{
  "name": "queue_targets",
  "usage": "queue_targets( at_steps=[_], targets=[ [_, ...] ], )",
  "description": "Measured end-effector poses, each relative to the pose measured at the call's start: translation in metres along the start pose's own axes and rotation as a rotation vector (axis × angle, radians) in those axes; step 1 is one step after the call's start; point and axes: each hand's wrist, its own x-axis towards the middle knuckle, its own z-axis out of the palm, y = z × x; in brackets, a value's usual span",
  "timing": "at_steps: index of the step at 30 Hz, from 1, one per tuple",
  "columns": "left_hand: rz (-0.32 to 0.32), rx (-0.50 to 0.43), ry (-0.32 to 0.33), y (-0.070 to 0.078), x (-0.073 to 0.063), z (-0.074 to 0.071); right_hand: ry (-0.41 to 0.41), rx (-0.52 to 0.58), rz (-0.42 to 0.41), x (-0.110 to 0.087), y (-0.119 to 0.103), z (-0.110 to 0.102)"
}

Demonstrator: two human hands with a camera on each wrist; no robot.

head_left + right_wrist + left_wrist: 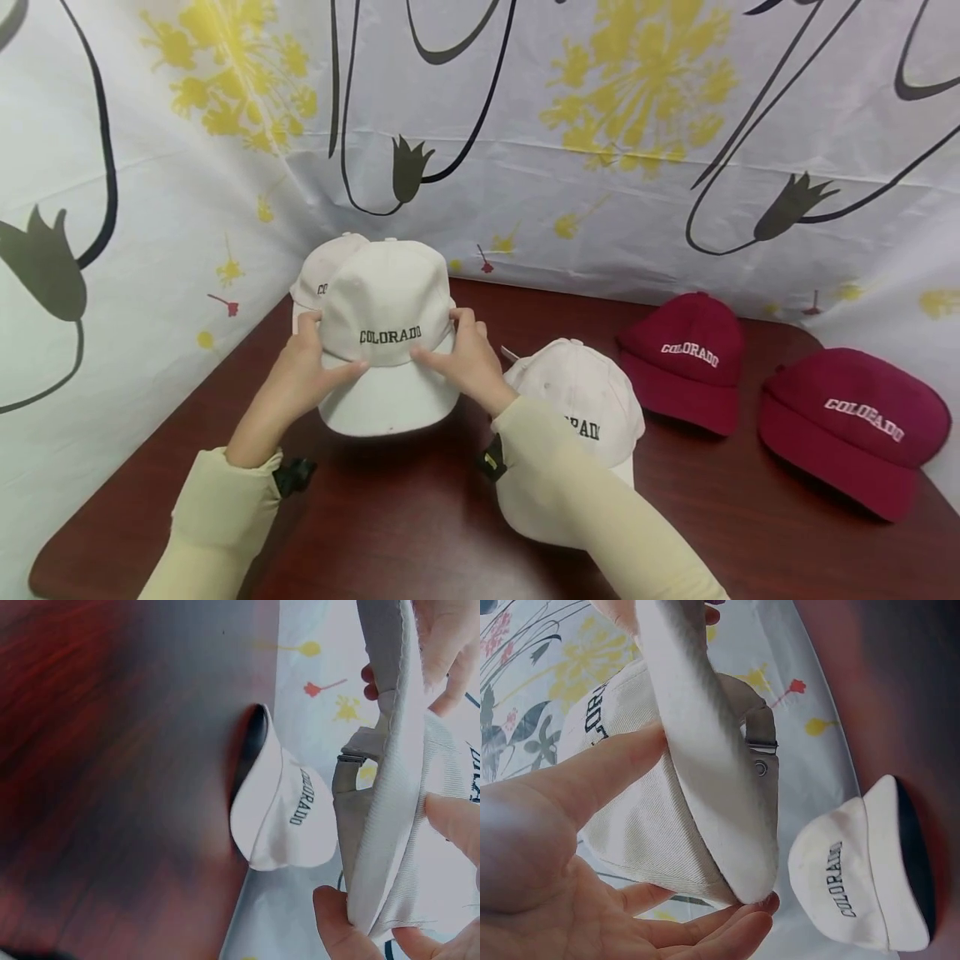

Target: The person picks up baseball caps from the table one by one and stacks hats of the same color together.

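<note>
Both hands hold a cream baseball cap (386,292) lettered COLORADO, brim toward me, raised over the left part of the table. My left hand (303,371) grips its left side, thumb at the base of the brim and fingers around the edge. On the opposite side, my right hand (468,358) grips it the same way, thumb just under the lettering. The back strap and metal buckle (762,744) show in the left wrist view. Behind the held cap, a second cream cap (309,279) is partly hidden; its lettering shows in the right wrist view.
Another cream cap (577,392) lies partly under my right forearm. Two dark red caps, one farther back (686,342) and one at the right edge (855,417), sit on the dark reddish table (405,508). A flower-printed cloth (510,108) hangs around the back and sides.
</note>
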Motion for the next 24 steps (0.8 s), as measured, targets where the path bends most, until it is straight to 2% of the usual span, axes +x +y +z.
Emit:
queue_targets(
  at_steps=[6,13,20,24],
  targets=[
    [0.016,-0.030,-0.008,0.012,0.006,0.004,0.027,-0.004,0.012,-0.001,0.003,-0.013],
    [0.072,-0.068,0.007,0.026,0.016,0.010,0.069,-0.029,0.017,-0.003,0.006,-0.033],
    [0.075,-0.060,-0.001,0.040,0.025,0.017,0.094,-0.041,0.015,-0.008,0.008,-0.050],
    [0.098,-0.077,0.004,0.047,0.027,0.020,0.115,-0.068,0.001,-0.011,0.010,-0.057]
  ],
)
